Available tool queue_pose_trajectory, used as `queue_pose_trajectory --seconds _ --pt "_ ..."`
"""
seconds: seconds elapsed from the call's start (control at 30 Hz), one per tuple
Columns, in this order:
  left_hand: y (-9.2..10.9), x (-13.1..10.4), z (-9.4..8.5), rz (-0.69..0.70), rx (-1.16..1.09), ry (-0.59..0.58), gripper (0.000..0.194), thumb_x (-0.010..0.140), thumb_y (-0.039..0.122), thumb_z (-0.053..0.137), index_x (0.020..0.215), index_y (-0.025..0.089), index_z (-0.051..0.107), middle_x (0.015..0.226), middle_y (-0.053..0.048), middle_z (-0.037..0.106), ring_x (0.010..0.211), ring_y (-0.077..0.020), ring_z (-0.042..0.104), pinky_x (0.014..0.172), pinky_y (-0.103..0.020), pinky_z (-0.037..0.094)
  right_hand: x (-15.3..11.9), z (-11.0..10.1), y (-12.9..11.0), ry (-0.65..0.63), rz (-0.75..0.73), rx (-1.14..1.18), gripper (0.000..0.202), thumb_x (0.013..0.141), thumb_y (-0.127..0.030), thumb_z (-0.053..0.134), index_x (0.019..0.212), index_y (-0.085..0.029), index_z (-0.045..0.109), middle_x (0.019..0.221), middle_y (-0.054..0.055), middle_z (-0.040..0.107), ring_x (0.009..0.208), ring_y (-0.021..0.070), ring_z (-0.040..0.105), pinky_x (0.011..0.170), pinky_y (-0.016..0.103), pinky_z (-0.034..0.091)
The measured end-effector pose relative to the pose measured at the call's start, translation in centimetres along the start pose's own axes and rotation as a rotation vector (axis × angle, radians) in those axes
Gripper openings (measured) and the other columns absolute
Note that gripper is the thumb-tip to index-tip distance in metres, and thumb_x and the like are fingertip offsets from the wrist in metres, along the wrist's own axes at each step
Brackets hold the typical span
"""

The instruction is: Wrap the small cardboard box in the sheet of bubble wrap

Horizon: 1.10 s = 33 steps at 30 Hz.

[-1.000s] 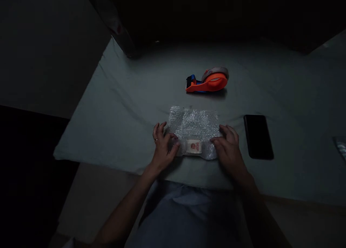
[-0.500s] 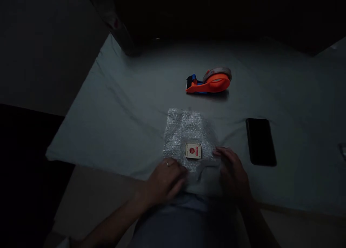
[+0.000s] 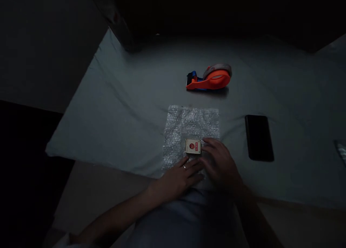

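Note:
A small cream-coloured box (image 3: pixel 193 147) with red print lies on a sheet of bubble wrap (image 3: pixel 175 129). Across the sheet's near edge my left hand (image 3: pixel 182 177), with a ring on one finger, rests flat, its fingers stretched to the right just below the box. From the right, my right hand (image 3: pixel 220 163) reaches over the sheet with its fingers apart, their tips at or close to the box's right side. Neither hand appears to grip anything. The hands cover the sheet's lower right part.
Behind the sheet an orange and blue tape dispenser (image 3: pixel 209 80) lies on the pale cloth (image 3: pixel 129 107). A black smartphone (image 3: pixel 259 138) is to the right of the hands. At the far right edge a small shiny object (image 3: pixel 340 149) shows in part. The room is dim.
The bubble wrap's right side now lies flat instead of bent. My left hand has spread its fingers rightward, and my right hand has come left to the box.

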<state>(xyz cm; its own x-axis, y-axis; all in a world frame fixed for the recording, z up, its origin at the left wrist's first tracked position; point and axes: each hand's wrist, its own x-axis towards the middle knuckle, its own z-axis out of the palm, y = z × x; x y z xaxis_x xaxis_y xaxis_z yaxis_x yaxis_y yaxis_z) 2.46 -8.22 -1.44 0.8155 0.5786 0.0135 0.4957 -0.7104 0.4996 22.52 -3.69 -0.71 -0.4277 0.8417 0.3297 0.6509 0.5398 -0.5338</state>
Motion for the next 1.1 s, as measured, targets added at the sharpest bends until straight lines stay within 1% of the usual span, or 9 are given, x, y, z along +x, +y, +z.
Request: queue_pose_trajectory --seconds 0.1,0.17,0.23,0.33,0.47,0.7,0.8,0.9,1.1 --pt "-0.2 0.0 -0.4 -0.008 -0.017 -0.008 0.035 0.1 0.022 0.041 0.133 0.019 0.052 0.14 -0.007 0.057 0.141 -0.0246 0.04 0.118 -0.048 0.03 1.5 0.7 -0.4 -0.048 0.012 0.099 0.022 0.085 -0.012 0.055 0.105 -0.022 0.058 0.119 0.01 0.068 0.112 0.0243 0.064 0.092 0.041 0.057" --pt "-0.3 0.0 -0.6 -0.016 -0.028 -0.007 0.035 0.1 0.02 0.041 0.133 0.019 0.052 0.142 -0.006 0.055 0.141 -0.0242 0.04 0.119 -0.048 0.029 1.4 0.3 0.0 -0.015 0.04 0.116 0.022 0.087 -0.01 0.053 0.103 -0.024 0.057 0.115 0.008 0.069 0.109 0.0225 0.065 0.09 0.039 0.057" --pt "-0.5 -0.1 -0.6 -0.016 -0.047 -0.002 0.035 0.099 0.02 0.042 0.132 0.018 0.053 0.144 -0.006 0.053 0.142 -0.024 0.04 0.119 -0.048 0.029 0.4 -0.7 0.9 0.065 0.111 0.093 0.021 0.088 -0.013 0.055 0.106 -0.024 0.054 0.118 0.011 0.066 0.112 0.0241 0.063 0.093 0.043 0.055" --pt "-0.8 -0.1 -0.4 -0.032 -0.082 0.022 0.032 0.099 0.021 0.043 0.128 0.019 0.056 0.144 -0.006 0.054 0.143 -0.0235 0.039 0.119 -0.048 0.028 -1.9 -2.8 2.7 0.224 0.313 0.038 0.021 0.086 -0.021 0.063 0.105 -0.023 0.054 0.122 0.011 0.063 0.114 0.0245 0.061 0.096 0.045 0.052" --pt "-1.1 0.1 -0.4 -0.038 -0.098 0.042 0.032 0.099 0.017 0.04 0.126 0.018 0.058 0.142 -0.006 0.056 0.142 -0.0229 0.04 0.119 -0.048 0.028 -4.0 -4.0 4.3 0.237 0.424 -0.011 0.019 0.085 -0.027 0.065 0.1 -0.023 0.055 0.122 0.01 0.064 0.111 0.0243 0.063 0.093 0.045 0.052" --pt "-1.2 0.4 -0.2 -0.033 -0.071 0.071 0.034 0.097 0.017 0.045 0.129 0.019 0.056 0.14 -0.008 0.057 0.14 -0.0247 0.042 0.119 -0.048 0.029 -4.5 -3.5 5.2 0.157 0.367 -0.056 0.02 0.085 -0.031 0.062 0.102 -0.021 0.057 0.127 0.013 0.059 0.117 0.0273 0.059 0.096 0.05 0.049" --pt "-1.1 0.5 -0.2 -0.035 -0.047 0.073 0.033 0.096 0.018 0.046 0.127 0.019 0.057 0.139 -0.008 0.057 0.138 -0.0257 0.043 0.117 -0.05 0.03 -3.8 -3.9 4.6 0.237 0.377 -0.053 0.018 0.084 -0.028 0.064 0.1 -0.023 0.057 0.117 0.01 0.063 0.109 0.0255 0.062 0.092 0.047 0.052" --pt "-1.0 0.8 -0.3 -0.022 -0.025 0.067 0.032 0.096 0.02 0.046 0.126 0.019 0.058 0.138 -0.009 0.057 0.137 -0.0261 0.043 0.116 -0.049 0.032 -2.4 -3.8 2.9 0.333 0.369 -0.016 0.021 0.081 -0.025 0.068 0.099 -0.024 0.057 0.119 0.009 0.063 0.11 0.0257 0.062 0.093 0.044 0.052" --pt "-0.9 1.6 -0.3 -0.001 0.027 0.081 0.028 0.096 0.022 0.049 0.121 0.018 0.061 0.133 -0.009 0.06 0.133 -0.0269 0.046 0.114 -0.047 0.035 0.7 -0.1 0.8 0.046 0.164 0.201 0.017 0.086 -0.014 0.057 0.098 -0.025 0.054 0.122 0.009 0.063 0.116 0.0219 0.061 0.096 0.041 0.052"
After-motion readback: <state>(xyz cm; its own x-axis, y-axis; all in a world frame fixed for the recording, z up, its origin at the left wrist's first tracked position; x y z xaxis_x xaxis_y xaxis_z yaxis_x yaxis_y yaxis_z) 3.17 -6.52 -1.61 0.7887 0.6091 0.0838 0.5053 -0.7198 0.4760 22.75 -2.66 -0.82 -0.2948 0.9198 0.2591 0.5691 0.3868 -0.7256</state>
